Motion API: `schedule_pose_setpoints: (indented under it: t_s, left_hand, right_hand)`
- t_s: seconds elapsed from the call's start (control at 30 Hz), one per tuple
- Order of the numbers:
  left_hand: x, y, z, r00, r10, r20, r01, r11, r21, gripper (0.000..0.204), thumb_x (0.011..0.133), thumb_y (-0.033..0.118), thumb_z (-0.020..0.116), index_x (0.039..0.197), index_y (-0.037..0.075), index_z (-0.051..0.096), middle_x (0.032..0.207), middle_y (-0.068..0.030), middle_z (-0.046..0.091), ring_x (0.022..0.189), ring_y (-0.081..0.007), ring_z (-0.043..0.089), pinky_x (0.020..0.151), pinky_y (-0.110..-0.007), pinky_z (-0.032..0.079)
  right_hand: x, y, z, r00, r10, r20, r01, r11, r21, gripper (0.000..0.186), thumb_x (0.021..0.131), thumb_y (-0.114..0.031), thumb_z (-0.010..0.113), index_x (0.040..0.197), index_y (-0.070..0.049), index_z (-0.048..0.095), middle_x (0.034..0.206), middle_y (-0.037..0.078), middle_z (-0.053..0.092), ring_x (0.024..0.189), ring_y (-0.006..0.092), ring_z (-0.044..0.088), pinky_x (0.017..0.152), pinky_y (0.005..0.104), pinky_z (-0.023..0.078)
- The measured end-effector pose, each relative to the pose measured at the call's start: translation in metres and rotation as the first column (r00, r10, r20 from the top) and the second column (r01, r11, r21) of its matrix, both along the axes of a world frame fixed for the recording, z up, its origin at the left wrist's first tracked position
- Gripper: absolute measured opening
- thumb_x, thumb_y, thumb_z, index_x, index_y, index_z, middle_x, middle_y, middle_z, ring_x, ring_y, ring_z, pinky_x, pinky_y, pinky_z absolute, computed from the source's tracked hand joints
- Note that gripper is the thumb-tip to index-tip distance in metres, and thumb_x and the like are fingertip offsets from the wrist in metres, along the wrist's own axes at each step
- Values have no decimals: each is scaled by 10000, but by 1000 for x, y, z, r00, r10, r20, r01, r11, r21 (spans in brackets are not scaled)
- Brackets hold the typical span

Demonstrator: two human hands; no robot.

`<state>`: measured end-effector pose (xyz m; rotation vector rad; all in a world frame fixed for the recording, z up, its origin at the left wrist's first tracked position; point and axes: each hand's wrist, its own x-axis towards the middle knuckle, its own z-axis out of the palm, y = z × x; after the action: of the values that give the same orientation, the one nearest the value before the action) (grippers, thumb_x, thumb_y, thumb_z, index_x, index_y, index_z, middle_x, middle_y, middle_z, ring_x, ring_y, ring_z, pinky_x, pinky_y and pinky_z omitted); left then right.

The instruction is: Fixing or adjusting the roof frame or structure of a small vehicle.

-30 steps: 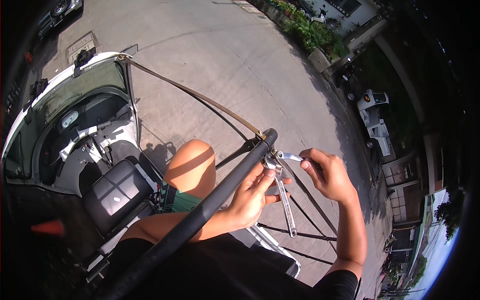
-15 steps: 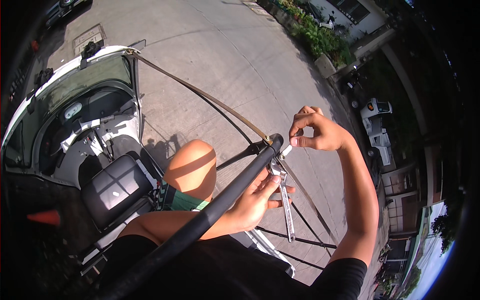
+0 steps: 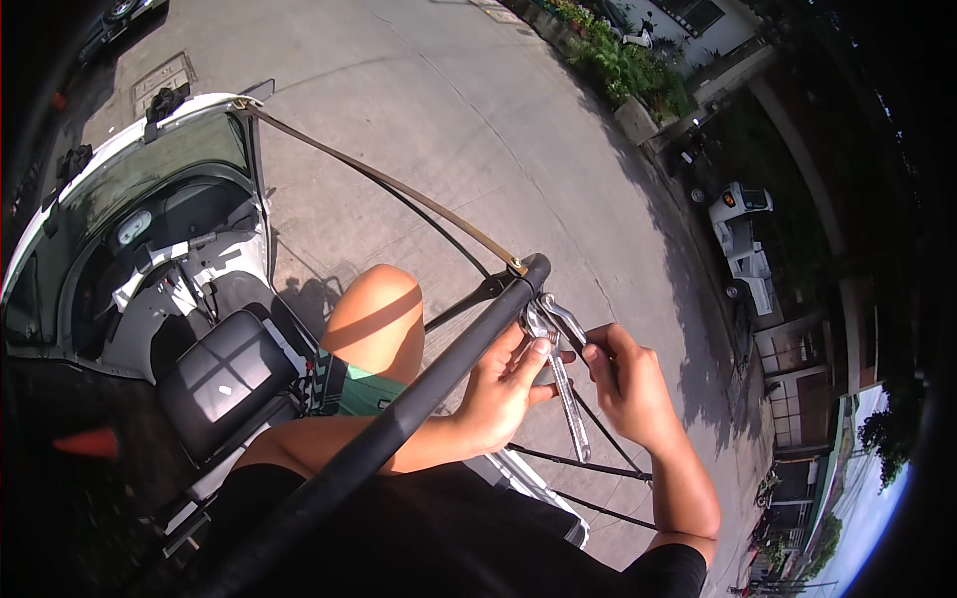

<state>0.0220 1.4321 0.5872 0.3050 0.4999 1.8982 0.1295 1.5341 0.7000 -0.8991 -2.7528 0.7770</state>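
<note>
My left hand [image 3: 498, 397] reaches under a black tube [image 3: 429, 401] and is closed on a silver adjustable wrench [image 3: 569, 404]. Its jaw end lies against the hardware near the tube's end, while the handle hangs down past my fingers. My right hand [image 3: 628, 389] grips a second wrench [image 3: 567, 321], shiny and slimmer, whose head meets the same joint just beyond the adjustable wrench. The fastener between the two heads is hidden. A brown strap [image 3: 399, 189] is bolted to the tube's end by a small brass-coloured bolt [image 3: 518, 265].
A white open vehicle with a windshield [image 3: 189, 149] and a black seat [image 3: 221, 371] stands at left. Black rods [image 3: 583, 462] cross below my hands. An orange cone [image 3: 88, 445] is at far left. Concrete pavement [image 3: 469, 130] lies beyond; another white vehicle [image 3: 743, 249] is parked right.
My right hand has swung down and nearer to me, turning its wrench with it. My left hand keeps the adjustable wrench at the joint. The whole view has shifted slightly.
</note>
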Motion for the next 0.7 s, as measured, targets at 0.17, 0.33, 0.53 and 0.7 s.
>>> schedule_pose_setpoints:
  t_s: [0.17, 0.33, 0.53, 0.7]
  left_hand:
    - [0, 0, 2, 999, 9, -36, -9, 1000, -1, 236, 1066, 217, 491, 1268, 109, 550, 1154, -5, 595, 1083, -153, 643, 850, -356, 600]
    - [-3, -4, 4, 999, -34, -2, 34, 999, -37, 301, 1077, 191, 443, 1360, 108, 505, 1238, -40, 560, 1140, -243, 624, 918, -447, 582]
    - [-9, -7, -1, 988, -111, 106, 104, 992, 64, 292, 1086, 220, 414, 1335, 94, 500, 1268, -59, 541, 1238, -295, 573, 974, -491, 543]
    - [-12, -5, -3, 993, -118, 26, 116, 992, 49, 250, 1060, 137, 473, 1294, 51, 495, 1176, -58, 580, 1249, -238, 580, 919, -409, 568]
  right_hand:
    - [3, -20, 17, 999, -43, -19, 45, 988, 150, 148, 951, -90, 637, 1051, 17, 619, 709, 190, 642, 603, 315, 639, 580, 360, 481]
    - [1, 3, 29, 999, 3, -45, 5, 984, 177, 190, 950, -115, 666, 1075, 22, 624, 601, 117, 507, 514, 175, 410, 509, 314, 371]
    - [-13, 39, 14, 955, 288, -78, -241, 899, 367, 152, 971, -112, 622, 1026, 27, 595, 681, 125, 573, 550, 192, 467, 529, 314, 395]
    - [22, -21, -4, 975, -37, -219, 25, 998, -58, 290, 879, -169, 774, 898, 8, 545, 652, 53, 592, 560, 84, 567, 512, 260, 423]
